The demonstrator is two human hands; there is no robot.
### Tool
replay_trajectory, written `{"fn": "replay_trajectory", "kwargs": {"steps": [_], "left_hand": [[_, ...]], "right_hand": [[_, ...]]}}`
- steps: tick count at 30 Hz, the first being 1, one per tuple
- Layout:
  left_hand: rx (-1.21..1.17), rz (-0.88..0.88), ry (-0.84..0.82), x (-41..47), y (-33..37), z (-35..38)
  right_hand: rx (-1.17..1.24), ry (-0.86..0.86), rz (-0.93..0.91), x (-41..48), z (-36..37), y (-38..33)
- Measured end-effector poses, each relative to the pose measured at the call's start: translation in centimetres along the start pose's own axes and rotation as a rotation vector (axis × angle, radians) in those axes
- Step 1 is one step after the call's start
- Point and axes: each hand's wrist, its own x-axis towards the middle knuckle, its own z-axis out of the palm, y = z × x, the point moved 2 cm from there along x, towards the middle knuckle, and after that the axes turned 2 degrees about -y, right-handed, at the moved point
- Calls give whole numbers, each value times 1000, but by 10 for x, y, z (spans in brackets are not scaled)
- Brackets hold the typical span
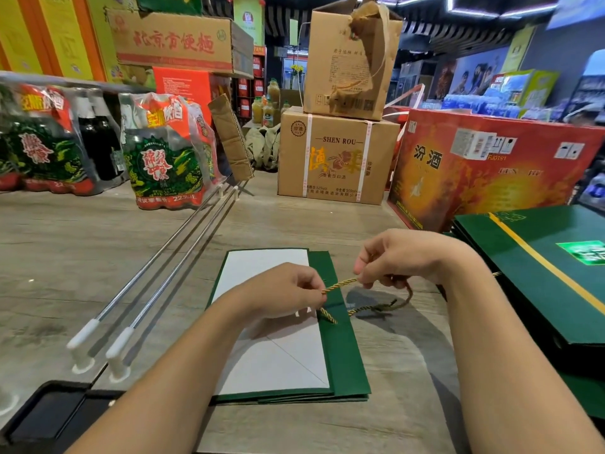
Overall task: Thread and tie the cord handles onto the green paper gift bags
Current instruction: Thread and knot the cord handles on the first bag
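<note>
A flat green paper gift bag (343, 362) lies on the wooden table in front of me, its white inner side facing up and a green folded band along its right edge. A twisted gold cord (340, 284) stretches taut between my hands above that band. My left hand (288, 291) pinches one end of it at the bag's edge. My right hand (402, 257) pinches the cord further right. The rest of the cord (379, 308) loops over the table beside the bag, and a short piece of cord lies on the green band below my left hand.
A stack of flat green bags (530, 276) with a yellow stripe lies at the right. Two metal rods (170, 260) on white feet run diagonally at the left. Cardboard boxes (337, 158), a red carton (484, 172) and bottle packs (167, 152) stand behind. A black tray (49, 417) sits at bottom left.
</note>
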Motion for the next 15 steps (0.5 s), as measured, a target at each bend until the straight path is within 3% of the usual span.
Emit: {"fn": "replay_trajectory", "kwargs": {"steps": [2, 5, 10, 15], "left_hand": [[34, -2, -3, 0, -1, -1], [-94, 31, 13, 0, 4, 0], [-154, 101, 171, 4, 4, -1], [-212, -33, 219, 4, -4, -8]], "right_hand": [[7, 24, -38, 3, -5, -1], [86, 47, -143, 12, 2, -6], [158, 89, -193, 25, 17, -5], [251, 223, -149, 23, 7, 17]]}}
